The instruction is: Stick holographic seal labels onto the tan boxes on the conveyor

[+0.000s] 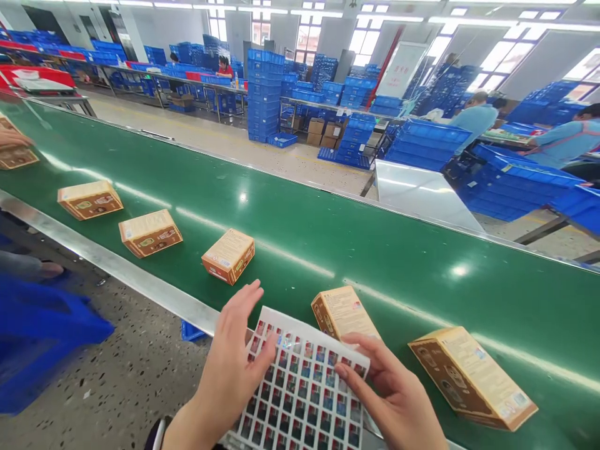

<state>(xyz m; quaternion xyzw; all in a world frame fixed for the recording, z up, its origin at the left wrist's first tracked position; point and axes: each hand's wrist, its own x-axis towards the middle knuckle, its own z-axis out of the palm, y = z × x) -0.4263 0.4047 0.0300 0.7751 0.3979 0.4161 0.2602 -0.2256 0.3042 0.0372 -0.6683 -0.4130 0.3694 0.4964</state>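
A white sheet of small red and dark stickers (300, 387) lies over the near edge of the green belt. My left hand (234, 350) is at its left side, fingers stretched out and apart, the thumb over the sheet's upper left. At the upper right corner, my right hand (389, 387) pinches the sheet between thumb and fingers. Just behind the sheet stands a brown and cream box (344, 309), partly hidden by my right hand. Another box (473, 375) sits to the right, and a third box (229, 255) is beyond my left hand.
Two more boxes (91, 199) (150, 232) sit farther left on the green belt (290, 212). At the far left, another person's hand (12, 139) touches a box. Blue crates (265, 94) are stacked behind the belt. People in blue (475, 119) work at the right.
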